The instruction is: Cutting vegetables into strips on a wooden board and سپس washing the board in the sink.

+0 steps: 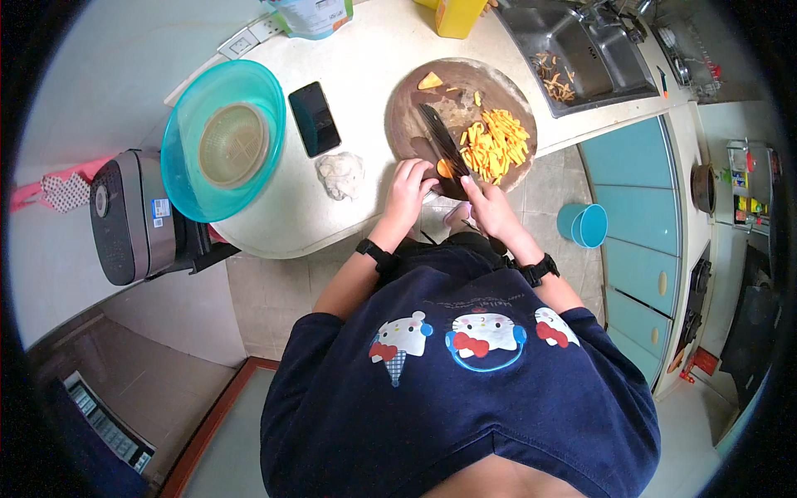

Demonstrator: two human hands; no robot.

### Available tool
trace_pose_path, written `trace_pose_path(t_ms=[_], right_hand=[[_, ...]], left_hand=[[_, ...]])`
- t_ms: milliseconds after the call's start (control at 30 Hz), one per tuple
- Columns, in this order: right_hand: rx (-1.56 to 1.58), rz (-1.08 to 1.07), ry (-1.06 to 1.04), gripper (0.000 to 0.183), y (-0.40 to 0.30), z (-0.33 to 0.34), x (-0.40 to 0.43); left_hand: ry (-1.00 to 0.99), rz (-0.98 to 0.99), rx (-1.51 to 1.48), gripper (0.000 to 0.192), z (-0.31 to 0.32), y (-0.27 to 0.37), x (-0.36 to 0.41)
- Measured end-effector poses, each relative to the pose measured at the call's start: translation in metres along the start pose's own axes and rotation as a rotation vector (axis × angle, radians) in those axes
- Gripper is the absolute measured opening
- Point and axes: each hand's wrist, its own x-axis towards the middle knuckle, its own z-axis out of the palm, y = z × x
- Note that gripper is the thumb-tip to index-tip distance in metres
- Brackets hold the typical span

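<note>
A kitchen knife (443, 138) with a broad dark blade lies across a round wooden chopping board (408, 118); my right hand (495, 211) is closed around its handle end. My left hand (408, 187) rests at the board's near left edge, fingers bent, beside an orange vegetable piece (444, 168) next to the blade. Whether those fingers grip the piece is hard to tell. To the right of the blade is a heap of cut orange vegetable sticks (497, 146). One larger orange chunk (429, 81) sits near the board's far edge, with small scraps nearby.
Left of the board are a crumpled whitish cloth (341, 175), a smartphone (314, 118) and a teal basin (176, 134) holding a strainer (233, 144). A yellow container (459, 17) stands beyond the board. The steel sink (570, 37), at the upper right, holds peelings (556, 84). A blue bin (582, 225) stands on the floor.
</note>
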Motion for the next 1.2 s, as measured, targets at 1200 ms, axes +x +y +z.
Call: trace_pose_path(t_ms=[1200], right_hand=[[-0.138,-0.302,0.117,0.056,0.002,0.011,0.019]], left_hand=[[0.086,0.040,0.000,0.014,0.006,-0.006,-0.001]])
